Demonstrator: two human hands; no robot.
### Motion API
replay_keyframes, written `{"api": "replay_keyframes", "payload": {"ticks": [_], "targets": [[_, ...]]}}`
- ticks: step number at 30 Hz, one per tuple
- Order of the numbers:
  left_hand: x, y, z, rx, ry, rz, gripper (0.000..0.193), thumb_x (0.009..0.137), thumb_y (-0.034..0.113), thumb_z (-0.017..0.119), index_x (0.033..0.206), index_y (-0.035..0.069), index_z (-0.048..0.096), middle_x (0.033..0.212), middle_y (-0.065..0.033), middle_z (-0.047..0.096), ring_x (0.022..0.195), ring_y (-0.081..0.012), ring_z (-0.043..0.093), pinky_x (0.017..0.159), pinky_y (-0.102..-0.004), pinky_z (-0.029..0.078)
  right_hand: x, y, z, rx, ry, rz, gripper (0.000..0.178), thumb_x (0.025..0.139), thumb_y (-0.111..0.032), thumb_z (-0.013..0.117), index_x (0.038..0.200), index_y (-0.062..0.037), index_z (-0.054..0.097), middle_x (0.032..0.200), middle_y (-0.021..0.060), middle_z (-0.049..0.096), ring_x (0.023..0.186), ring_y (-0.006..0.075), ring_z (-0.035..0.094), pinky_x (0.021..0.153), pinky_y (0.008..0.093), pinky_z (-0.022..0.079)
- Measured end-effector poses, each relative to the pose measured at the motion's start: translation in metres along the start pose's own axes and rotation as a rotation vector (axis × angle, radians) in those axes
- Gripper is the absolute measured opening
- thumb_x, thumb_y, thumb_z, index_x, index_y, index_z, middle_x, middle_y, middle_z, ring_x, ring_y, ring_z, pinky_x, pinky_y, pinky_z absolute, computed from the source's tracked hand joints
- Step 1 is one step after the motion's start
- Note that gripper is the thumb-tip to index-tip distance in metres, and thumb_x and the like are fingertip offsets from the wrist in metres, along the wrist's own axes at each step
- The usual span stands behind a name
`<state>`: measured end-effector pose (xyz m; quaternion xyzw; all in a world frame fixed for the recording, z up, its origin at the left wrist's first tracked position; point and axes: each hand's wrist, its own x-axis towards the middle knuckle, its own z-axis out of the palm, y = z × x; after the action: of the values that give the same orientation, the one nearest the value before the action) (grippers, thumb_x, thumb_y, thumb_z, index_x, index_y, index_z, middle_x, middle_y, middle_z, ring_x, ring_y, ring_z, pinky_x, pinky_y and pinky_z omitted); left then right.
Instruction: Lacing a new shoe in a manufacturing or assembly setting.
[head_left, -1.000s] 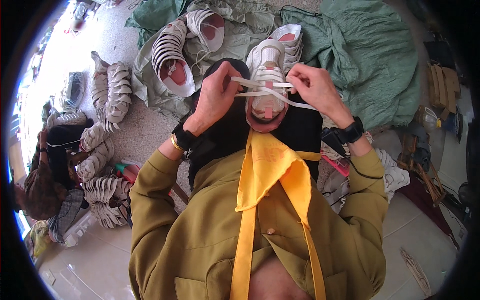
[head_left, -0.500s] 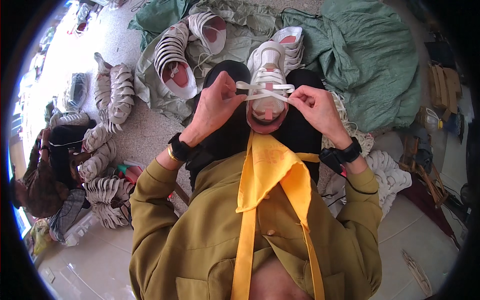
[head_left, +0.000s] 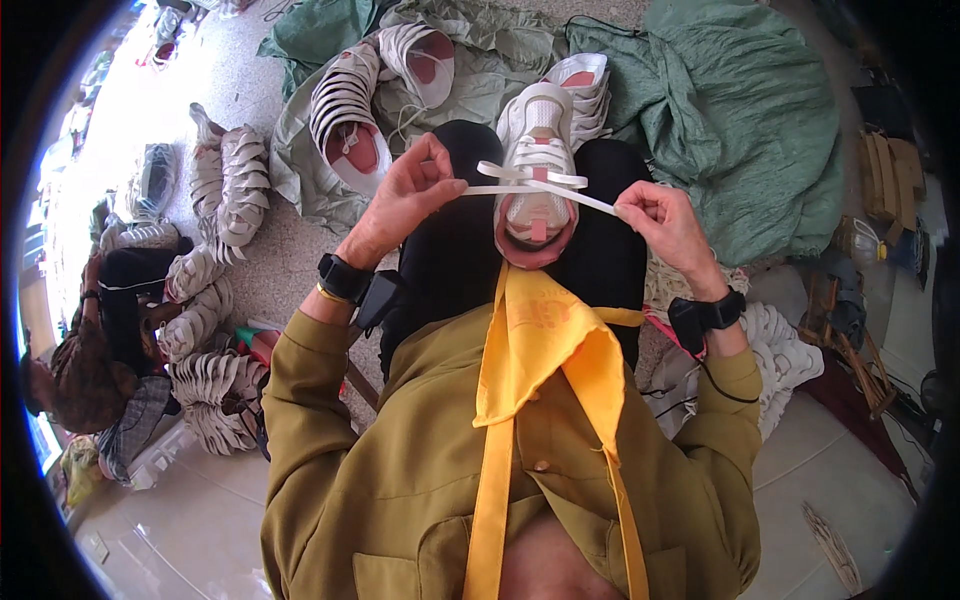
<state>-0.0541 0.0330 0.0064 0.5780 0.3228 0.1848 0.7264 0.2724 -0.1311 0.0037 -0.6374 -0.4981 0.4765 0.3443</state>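
Filling the lower middle here is the person in the olive shirt [head_left: 400, 480] and black trousers [head_left: 440, 250], knees bent out in front. Beyond the right knee, a big green sheet [head_left: 740, 130] lies rumpled on the floor. Down the shirt front there's a yellow apron [head_left: 545, 330], its straps running along the chest. Over past the left knee, look, a curved row of nested white shoe uppers [head_left: 342, 105], pink inside. And right between the knees, the white-and-pink sneaker [head_left: 540, 155], its opening facing the person, its toe pointing away. To one side of it is the left hand [head_left: 412, 190], grip closed, thumb and finger clamped on a strand; to the other, the right hand [head_left: 665, 230], grip just as closed on a second strand. Both hands are well clear of the sneaker. Black bands circle both wrists. And there's the white lace [head_left: 595, 204], two stretches drawn straight out from the middle, with small loops sticking out on either side.
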Motion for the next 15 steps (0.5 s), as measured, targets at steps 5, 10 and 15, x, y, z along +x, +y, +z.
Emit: {"api": "replay_keyframes", "payload": {"ticks": [5, 10, 15], "targets": [[0.001, -0.008, -0.003, -0.281, -0.072, -0.033, 0.021, 0.096, 0.000, 0.062, 0.094, 0.012, 0.045, 0.073, 0.0057, 0.044, 0.057, -0.0035, 0.040, 0.050, -0.0200, 0.027, 0.001, -0.003, -0.002, 0.059, -0.039, 0.046, 0.010, 0.096, -0.009, 0.066, 0.092, 0.0001, 0.067, 0.077, -0.0077, 0.057, 0.068, -0.0012, 0.048, 0.058, 0.0183, 0.039], [0.000, -0.030, -0.008, -0.306, 0.007, 0.013, 0.018, 0.094, 0.004, 0.064, 0.092, 0.012, 0.048, 0.073, 0.0038, 0.049, 0.055, -0.0056, 0.042, 0.048, -0.0218, 0.030, 0.004, 0.006, -0.001, -0.058, -0.023, -0.115, 0.011, 0.097, -0.009, 0.063, 0.088, -0.0034, 0.065, 0.076, -0.0085, 0.055, 0.071, 0.0011, 0.048, 0.061, 0.0206, 0.041], [0.004, -0.009, -0.002, -0.106, -0.085, -0.021, 0.022, 0.094, 0.008, 0.070, 0.091, 0.014, 0.048, 0.071, 0.0098, 0.046, 0.060, -0.0007, 0.041, 0.052, -0.0187, 0.028, -0.004, -0.006, 0.006, -0.054, 0.051, -0.017, 0.004, 0.090, -0.002, 0.069, 0.087, -0.0009, 0.066, 0.073, -0.0055, 0.059, 0.064, -0.0006, 0.051, 0.055, 0.0195, 0.040]]}}
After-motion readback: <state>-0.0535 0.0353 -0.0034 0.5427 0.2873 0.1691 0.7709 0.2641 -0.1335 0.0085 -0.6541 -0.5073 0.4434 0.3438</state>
